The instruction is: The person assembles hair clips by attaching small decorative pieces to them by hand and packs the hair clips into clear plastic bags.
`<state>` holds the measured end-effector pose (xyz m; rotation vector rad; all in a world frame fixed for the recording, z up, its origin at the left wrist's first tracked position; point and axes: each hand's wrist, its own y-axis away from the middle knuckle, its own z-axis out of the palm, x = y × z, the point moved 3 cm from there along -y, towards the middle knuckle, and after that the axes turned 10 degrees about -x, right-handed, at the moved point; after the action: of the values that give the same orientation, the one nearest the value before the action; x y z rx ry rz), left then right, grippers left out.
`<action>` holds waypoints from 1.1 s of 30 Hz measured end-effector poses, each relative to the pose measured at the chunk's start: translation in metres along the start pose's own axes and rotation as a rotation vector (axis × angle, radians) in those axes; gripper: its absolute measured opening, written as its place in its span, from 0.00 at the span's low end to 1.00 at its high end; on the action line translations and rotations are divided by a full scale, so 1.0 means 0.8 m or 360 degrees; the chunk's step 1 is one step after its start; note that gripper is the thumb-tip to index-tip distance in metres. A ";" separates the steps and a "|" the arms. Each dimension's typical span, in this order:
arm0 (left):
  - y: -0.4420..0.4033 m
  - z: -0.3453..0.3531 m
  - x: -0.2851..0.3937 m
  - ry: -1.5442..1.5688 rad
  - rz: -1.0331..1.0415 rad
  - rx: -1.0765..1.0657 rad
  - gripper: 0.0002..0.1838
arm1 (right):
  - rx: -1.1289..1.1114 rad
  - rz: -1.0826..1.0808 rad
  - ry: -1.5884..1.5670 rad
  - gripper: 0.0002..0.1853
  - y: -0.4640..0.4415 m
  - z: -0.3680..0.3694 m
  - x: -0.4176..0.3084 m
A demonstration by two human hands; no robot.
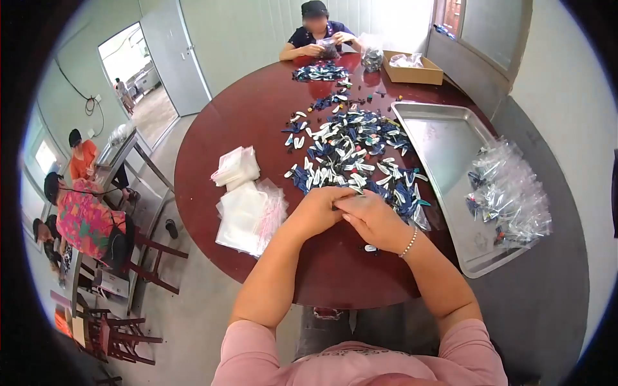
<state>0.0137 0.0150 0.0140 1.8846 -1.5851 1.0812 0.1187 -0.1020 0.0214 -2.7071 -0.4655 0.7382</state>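
My left hand (320, 211) and my right hand (375, 222) meet at the near edge of a heap of small snap hair clips (347, 151), white and navy. The fingers of both hands are curled in and pressed together. A small sliver of something shows at the top between them, but the hands hide most of it. A beaded bracelet circles my right wrist. To the left of my left hand lie stacks of clear plastic bags (248, 215). One loose clip (370, 248) rests on the red-brown table (347, 283) below my right hand.
A metal tray (444, 170) on the right holds filled clear bags (508, 196). Across the table, a person (318, 35) handles a bag beside another clip pile (320, 71) and a cardboard box (412, 72). Other people sit at a bench on the left, near stools (122, 334).
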 end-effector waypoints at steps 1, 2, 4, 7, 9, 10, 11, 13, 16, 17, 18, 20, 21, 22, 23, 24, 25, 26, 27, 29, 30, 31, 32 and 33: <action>0.001 -0.001 0.006 -0.0083 0.0020 0.0002 0.25 | 0.0037 0.0013 -0.0031 0.12 0.001 0.001 0.000; 0.000 0.001 0.004 -0.0084 0.0017 0.0004 0.25 | 0.0035 0.0010 -0.0033 0.12 0.000 0.000 -0.002; -0.002 0.004 0.001 0.0033 0.0019 -0.0034 0.26 | 0.0023 -0.0129 0.0202 0.12 0.001 -0.002 -0.010; 0.001 0.001 0.013 -0.0186 0.0087 -0.0009 0.26 | -0.0076 0.0040 0.0276 0.12 0.001 -0.001 -0.009; 0.002 0.004 0.007 -0.0221 0.0141 -0.0003 0.27 | -0.0042 0.0002 0.0305 0.12 0.003 0.002 -0.009; 0.001 0.005 0.006 -0.0259 0.0198 0.0007 0.27 | -0.0007 -0.0039 0.0338 0.12 0.003 0.002 -0.009; 0.001 0.006 0.003 -0.0260 0.0199 0.0007 0.27 | -0.0006 -0.0039 0.0339 0.12 0.003 0.003 -0.009; 0.000 0.009 0.002 -0.0280 0.0242 -0.0038 0.29 | 0.0004 -0.0143 0.0284 0.11 0.003 0.005 -0.011; 0.000 0.007 0.008 -0.0301 0.0296 -0.0073 0.31 | -0.0003 -0.0178 0.0242 0.11 0.003 0.001 -0.011; -0.001 0.006 0.010 -0.0304 0.0297 -0.0068 0.31 | -0.0003 -0.0184 0.0245 0.11 0.003 -0.003 -0.013; -0.001 0.006 0.013 -0.0246 0.0325 -0.0059 0.30 | -0.0002 -0.0171 0.0244 0.12 0.004 -0.008 -0.018; 0.002 0.007 0.017 -0.0179 0.0338 -0.0054 0.29 | -0.0009 -0.0153 0.0227 0.12 0.006 -0.011 -0.021; 0.003 0.008 0.019 0.0039 0.0277 -0.0090 0.27 | 0.0045 -0.0204 0.0224 0.12 0.007 -0.011 -0.022; 0.003 0.009 0.020 0.0258 0.0217 -0.0130 0.25 | 0.0101 -0.0247 0.0223 0.13 0.008 -0.012 -0.021; 0.002 0.008 0.022 0.0324 0.0196 -0.0149 0.23 | 0.0124 -0.0248 0.0209 0.12 0.008 -0.012 -0.021; 0.003 0.010 0.021 0.0401 0.0165 -0.0181 0.22 | 0.0093 -0.0254 0.0220 0.12 0.008 -0.011 -0.018; 0.003 0.010 0.018 0.0435 0.0108 -0.0202 0.21 | 0.0076 -0.0239 0.0229 0.12 0.009 -0.010 -0.017; 0.002 0.011 0.014 0.0438 0.0100 -0.0205 0.19 | 0.0062 -0.0223 0.0245 0.13 0.009 -0.008 -0.015; 0.002 0.012 0.010 0.0437 0.0068 -0.0158 0.18 | 0.0128 -0.0193 0.0245 0.13 0.010 -0.006 -0.013; 0.000 0.012 0.001 0.0388 0.0006 -0.0079 0.18 | 0.0290 -0.0246 0.0220 0.13 0.010 -0.009 -0.013; 0.000 0.010 -0.004 0.0339 -0.0023 -0.0039 0.18 | 0.0373 -0.0248 0.0178 0.13 0.010 -0.013 -0.013; -0.003 0.007 -0.011 0.0312 -0.0076 0.0019 0.17 | 0.0513 -0.0212 0.0110 0.12 0.011 -0.023 -0.014; -0.006 0.005 -0.024 0.0353 -0.0102 0.0106 0.16 | 0.0585 -0.0195 0.0176 0.13 0.012 -0.035 -0.015; -0.005 0.004 -0.017 0.0478 -0.0198 0.0169 0.16 | 0.0689 -0.0067 0.0177 0.14 0.018 -0.045 -0.008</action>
<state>0.0179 0.0219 0.0019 1.7616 -1.2495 1.3429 0.1356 -0.1248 0.0487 -2.3109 -0.2941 0.5927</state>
